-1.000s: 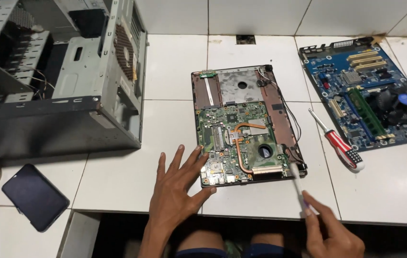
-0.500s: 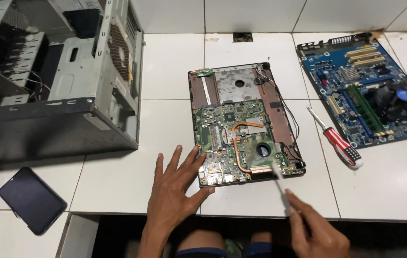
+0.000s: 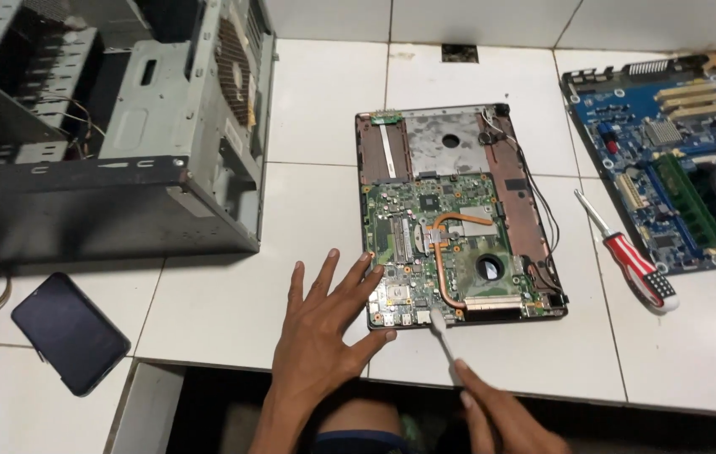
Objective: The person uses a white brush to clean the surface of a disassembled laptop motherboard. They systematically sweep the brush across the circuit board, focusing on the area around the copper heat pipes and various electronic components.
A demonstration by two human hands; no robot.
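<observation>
An opened laptop base (image 3: 516, 195) lies on the white tiled counter with its green circuit board (image 3: 442, 244) and copper heat pipe exposed. My left hand (image 3: 324, 328) rests flat with fingers spread at the board's near left corner, fingertips touching its edge. My right hand (image 3: 501, 416) grips a slim white brush-like tool (image 3: 444, 336) whose tip touches the board's near edge, close to the copper pipe's lower end.
A grey desktop computer case (image 3: 123, 143) lies open at the left. A dark phone (image 3: 71, 332) sits near the counter's front left edge. A red-and-white handled screwdriver (image 3: 631, 261) lies right of the laptop, beside a blue motherboard (image 3: 669, 160).
My right hand has carried the white tool leftward along the board's near edge, from its right corner to near the middle. My left hand has stayed in place.
</observation>
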